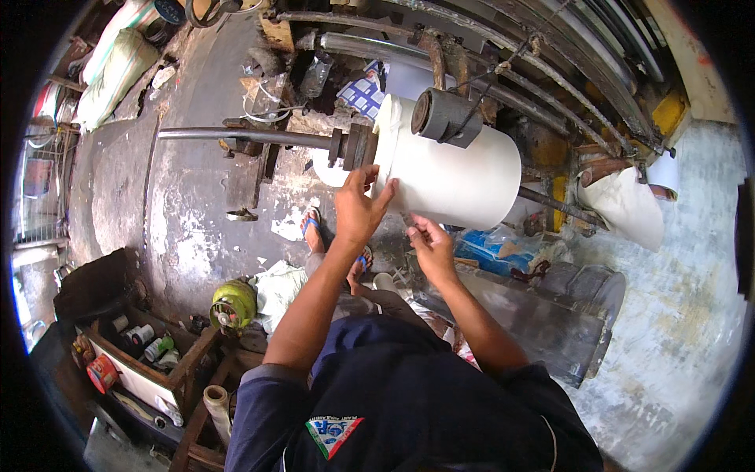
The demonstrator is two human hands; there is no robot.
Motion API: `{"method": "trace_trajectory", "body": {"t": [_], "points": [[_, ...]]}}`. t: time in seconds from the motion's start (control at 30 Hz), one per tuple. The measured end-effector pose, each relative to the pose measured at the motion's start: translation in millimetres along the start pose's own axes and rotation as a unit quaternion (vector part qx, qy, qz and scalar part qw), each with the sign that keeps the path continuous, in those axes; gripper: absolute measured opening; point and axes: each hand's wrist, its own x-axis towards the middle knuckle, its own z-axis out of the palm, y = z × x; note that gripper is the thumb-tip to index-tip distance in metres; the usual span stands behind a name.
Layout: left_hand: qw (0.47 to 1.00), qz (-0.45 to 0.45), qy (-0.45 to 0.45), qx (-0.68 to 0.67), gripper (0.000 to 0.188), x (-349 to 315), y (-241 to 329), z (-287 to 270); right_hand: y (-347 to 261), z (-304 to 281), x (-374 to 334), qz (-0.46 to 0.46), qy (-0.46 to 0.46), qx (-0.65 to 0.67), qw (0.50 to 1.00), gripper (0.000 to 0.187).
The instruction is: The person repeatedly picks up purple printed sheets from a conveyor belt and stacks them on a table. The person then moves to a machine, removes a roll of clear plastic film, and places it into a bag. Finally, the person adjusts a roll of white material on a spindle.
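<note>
A white plastic bucket (464,173) lies on its side on a horizontal metal shaft (252,136), its rim toward the left. My left hand (360,208) is at that rim, fingers curled and thumb against the bucket's edge, just below a dark metal collar (361,147). Under the bucket, close to its lower side, my right hand (432,248) has thumb and fingers pinched together. Something thin and dark seems to be between them, too small to make out. A dark grey cylinder (447,116) on a bracket presses near or against the bucket's upper side.
Metal rails and bars (448,59) run behind the bucket. A green gas cylinder (233,304) stands at lower left beside a wooden box (189,370) of cans and bottles. Blue plastic (494,250) lies under the bucket, near a grey metal trough (535,315).
</note>
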Motion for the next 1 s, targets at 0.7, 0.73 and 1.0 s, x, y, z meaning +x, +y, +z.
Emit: {"method": "trace_trajectory", "body": {"t": [0.7,0.73,1.0], "points": [[0.986,0.026,0.118,0.113,0.008,-10.7,-8.4,16.7,-19.3,-9.1,0.4,-0.041,0.088,0.115,0.989,0.031],[0.989,0.020,0.127,0.078,0.007,-13.3,-10.9,16.2,-16.8,-10.9,1.7,-0.042,0.104,0.149,0.982,0.030],[0.947,-0.192,0.214,-0.144,0.014,-15.5,-69.7,16.0,-18.6,-36.7,0.1,-0.028,0.094,0.180,0.979,0.028]]}}
